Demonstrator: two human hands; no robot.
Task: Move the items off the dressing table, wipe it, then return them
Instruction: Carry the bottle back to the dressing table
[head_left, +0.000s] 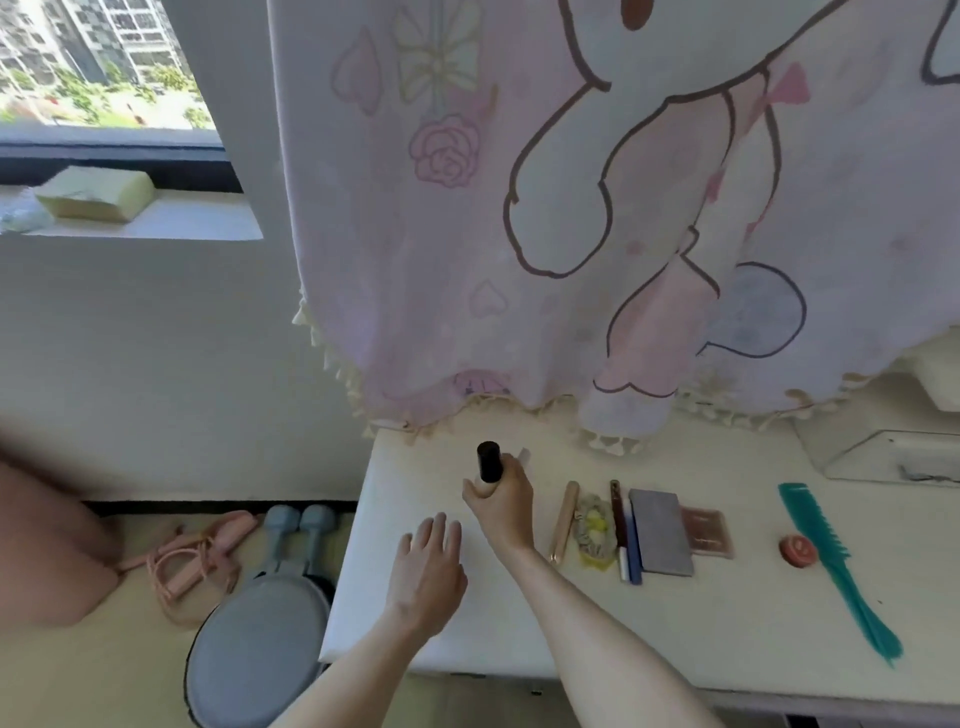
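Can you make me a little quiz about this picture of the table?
1. True or false: the right hand is wrapped around a bottle with a black cap.
2. What colour is the comb on the dressing table? A) pink B) teal C) black
3. Fill in: the left hand is open and holds ____.

Key: 1 true; 2 B; 3 nothing.

Bare tabletop (415, 644) lying open at left near corner, under left hand (428, 569). Curtain (519, 260) hanging down along far edge, blocking reach there. Row of cosmetics (660, 532) and teal comb (831, 566) crowding right half.
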